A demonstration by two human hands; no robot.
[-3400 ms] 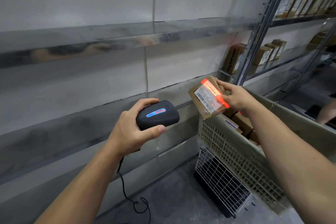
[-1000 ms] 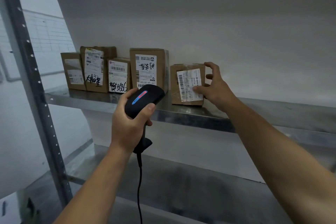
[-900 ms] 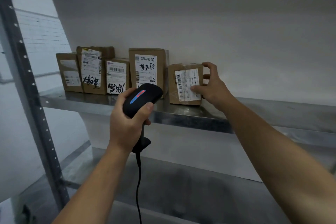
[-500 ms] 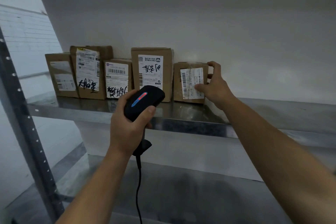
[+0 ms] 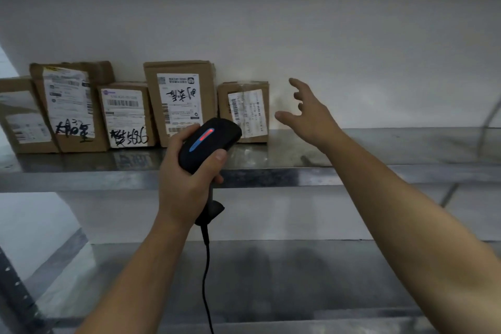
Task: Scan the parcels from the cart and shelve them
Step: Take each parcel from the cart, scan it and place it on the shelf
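My left hand [image 5: 187,179] grips the black scanner [image 5: 208,141] at frame center. My right hand [image 5: 309,114] hangs spread, fingers loose, just right of the small parcel [image 5: 245,111], apart from it. That parcel stands at the right end of the row on the metal shelf [image 5: 379,154]; its label looks blurred.

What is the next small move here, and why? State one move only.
Probably draw the right hand back off the shelf and turn to fetch another parcel. The small parcel stands upright at the right end of the row of parcels, the open hand is clear of it, and the left hand holds the scanner ready.
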